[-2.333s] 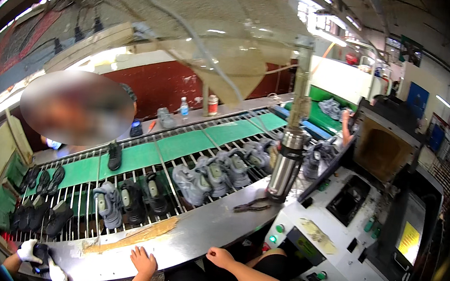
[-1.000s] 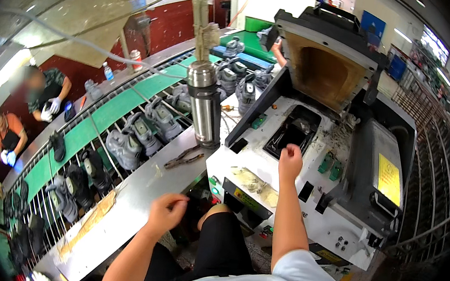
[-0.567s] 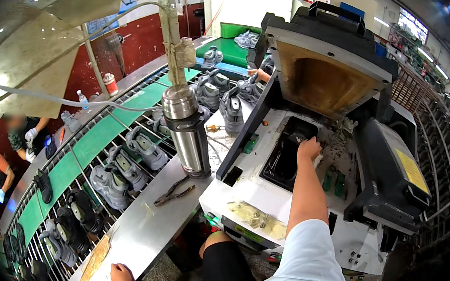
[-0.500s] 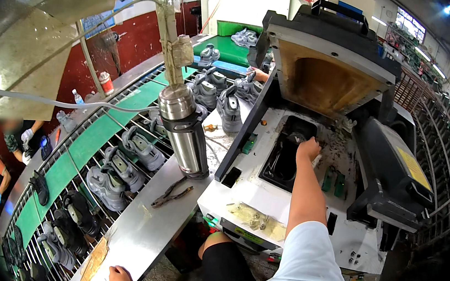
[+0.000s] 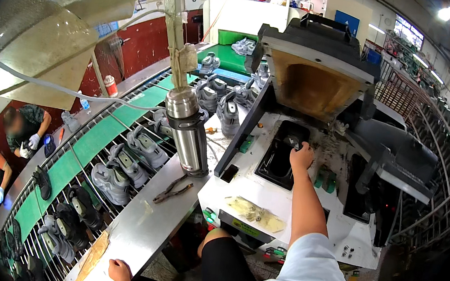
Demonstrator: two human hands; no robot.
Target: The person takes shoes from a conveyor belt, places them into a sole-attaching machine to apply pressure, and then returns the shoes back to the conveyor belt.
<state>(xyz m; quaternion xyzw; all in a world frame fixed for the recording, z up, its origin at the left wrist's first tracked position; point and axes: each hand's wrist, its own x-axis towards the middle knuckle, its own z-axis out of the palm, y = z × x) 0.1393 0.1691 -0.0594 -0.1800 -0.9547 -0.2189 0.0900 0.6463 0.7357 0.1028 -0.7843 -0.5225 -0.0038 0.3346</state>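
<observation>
My right hand (image 5: pixel 302 156) reaches over the white press machine (image 5: pixel 212 200), at the right rim of a black rectangular well (image 5: pixel 275 165). Its fingers are pinched together at a small greyish thing that I cannot make out. Above the well stands a raised lid (image 5: pixel 320 85) with a brown hollowed lining. A second black lid (image 5: pixel 400 160) on the machine's right side is also raised, over another dark well (image 5: pixel 358 194). Down at the near edge of the metal table (image 5: pixel 142 231), my left hand (image 5: pixel 119 270) rests in a loose fist, with nothing visible in it.
A steel vacuum flask (image 5: pixel 185 136) and pliers (image 5: pixel 172 189) stand and lie on the metal table. Grey shoes (image 5: pixel 114 183) line the roller rack (image 5: pixel 85 147) at left. Two people (image 5: pixel 26 129) work beyond it. Green blocks (image 5: pixel 326 180) lie right of my forearm.
The right-side black lid has swung up, uncovering the well beneath it. My right hand has shifted slightly toward me along the first well's rim. My left hand stays put.
</observation>
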